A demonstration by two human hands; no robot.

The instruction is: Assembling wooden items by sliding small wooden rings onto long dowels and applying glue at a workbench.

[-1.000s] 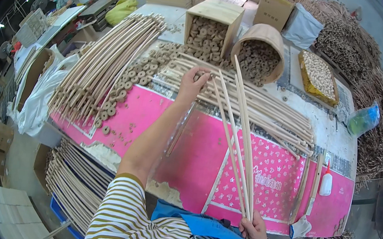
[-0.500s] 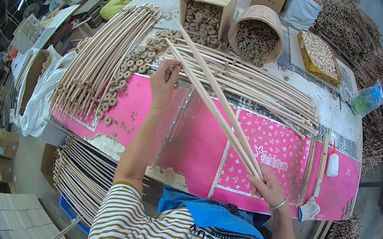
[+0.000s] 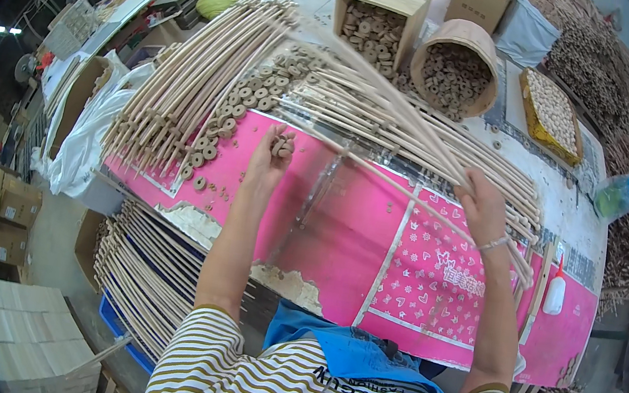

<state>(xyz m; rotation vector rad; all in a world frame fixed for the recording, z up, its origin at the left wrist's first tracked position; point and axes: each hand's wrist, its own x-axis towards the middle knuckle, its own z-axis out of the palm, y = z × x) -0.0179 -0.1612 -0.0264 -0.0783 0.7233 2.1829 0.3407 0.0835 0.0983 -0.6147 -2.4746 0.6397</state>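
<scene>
Wooden rings – small, round, pale brown with centre holes, a few pinched in the left hand just above the pink table cover. Long rods – thin, pale, a few gripped by the right hand, slanting up-left across the table, far ends blurred near the ring box.

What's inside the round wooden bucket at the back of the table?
The round wooden bucket is filled with small brown wooden rings, heaped close to its rim. Only the top layer shows; whatever lies deeper, and the bucket's bottom, is covered by them.
</scene>
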